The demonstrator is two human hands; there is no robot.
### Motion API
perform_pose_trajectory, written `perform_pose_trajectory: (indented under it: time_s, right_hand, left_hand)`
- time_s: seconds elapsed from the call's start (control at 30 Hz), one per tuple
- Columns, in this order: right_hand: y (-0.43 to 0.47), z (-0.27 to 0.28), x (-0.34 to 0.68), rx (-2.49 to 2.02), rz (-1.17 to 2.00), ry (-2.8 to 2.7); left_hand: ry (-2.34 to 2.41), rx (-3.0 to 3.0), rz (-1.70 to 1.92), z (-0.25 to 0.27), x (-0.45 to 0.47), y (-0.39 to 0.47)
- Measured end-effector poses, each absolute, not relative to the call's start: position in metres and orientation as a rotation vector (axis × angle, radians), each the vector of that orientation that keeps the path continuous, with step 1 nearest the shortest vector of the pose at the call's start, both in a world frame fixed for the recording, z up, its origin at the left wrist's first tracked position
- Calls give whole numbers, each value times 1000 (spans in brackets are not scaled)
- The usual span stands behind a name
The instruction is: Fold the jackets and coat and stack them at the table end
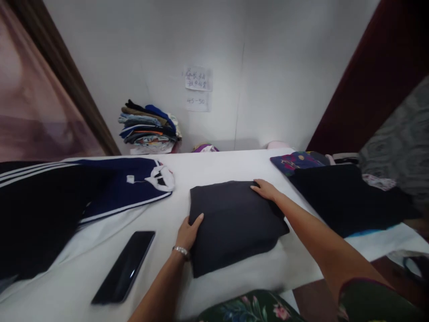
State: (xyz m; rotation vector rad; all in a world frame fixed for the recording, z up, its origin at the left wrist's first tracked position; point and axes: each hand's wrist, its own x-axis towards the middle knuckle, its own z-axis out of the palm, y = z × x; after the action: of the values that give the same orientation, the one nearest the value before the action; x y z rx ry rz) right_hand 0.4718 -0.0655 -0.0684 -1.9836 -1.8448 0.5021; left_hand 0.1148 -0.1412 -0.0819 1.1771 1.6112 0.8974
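A dark grey folded garment (234, 223) lies in front of me on the white-covered table. My left hand (188, 232), with a bracelet at the wrist, grips its left edge, thumb on top and the other fingers hidden by the cloth. At the far right corner of the garment, my right hand (264, 189) holds the edge, thumb and fingertips on the cloth. Left of my left hand lies a black smartphone (124, 267), screen up.
Dark clothes with white stripes (124, 188) spread over the left side. A black garment (345, 192) lies on other clothes at the right. Against the wall is a stack of folded clothes (149, 125). Handwritten paper notes (198, 85) hang above the white table (214, 167).
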Motion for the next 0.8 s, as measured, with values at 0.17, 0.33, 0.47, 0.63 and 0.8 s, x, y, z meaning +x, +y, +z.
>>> perform_pose_trajectory:
  time_s: [0.17,0.33,0.47,0.63,0.8]
  right_hand:
    - [-154,-79,505,-2014,647,-1432]
    - [-212,-88,501,-1723,992,-894]
    - [-216,-95,487,-1457,1108,-755]
    - [-204,-96,472,-1363,1022,-717]
    - [-201,-90,471,-1304,975,-749]
  left_hand:
    - [1547,1050,786,-86,108,-129]
    - [1441,822,734,-83,108,-123]
    - [1381,766,690,-75,114,-125]
    - [1429,807,794,-61,125,-138]
    - [1474,830,880,-65,127,-143]
